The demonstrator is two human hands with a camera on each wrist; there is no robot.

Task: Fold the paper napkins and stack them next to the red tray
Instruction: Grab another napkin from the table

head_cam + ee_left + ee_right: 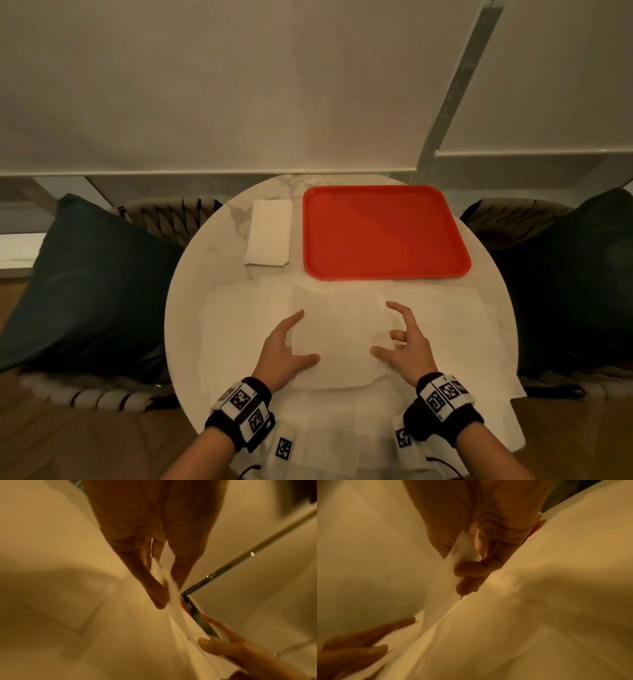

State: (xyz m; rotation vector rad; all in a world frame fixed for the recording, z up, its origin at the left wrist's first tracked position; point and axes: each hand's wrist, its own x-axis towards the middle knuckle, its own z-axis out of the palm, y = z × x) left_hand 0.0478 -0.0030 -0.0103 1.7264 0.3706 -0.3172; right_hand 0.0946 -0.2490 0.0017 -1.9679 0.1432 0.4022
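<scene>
- 1 round table [191, 308], white marble; bare strip along left edge.
- 1 red tray [383, 229], far right, no writing on it.
- Unfolded napkins [445, 315] overlap on near half, count unclear; some hang over near edge.
- 1 top napkin [339, 342] between hands.
- 1 folded napkin stack [269, 233] just left of tray.
- Left hand [284, 349] & right hand [407, 339] each pinch top napkin's side.
- 2 wristbands [239, 407] w/ square black-white code tags.
</scene>
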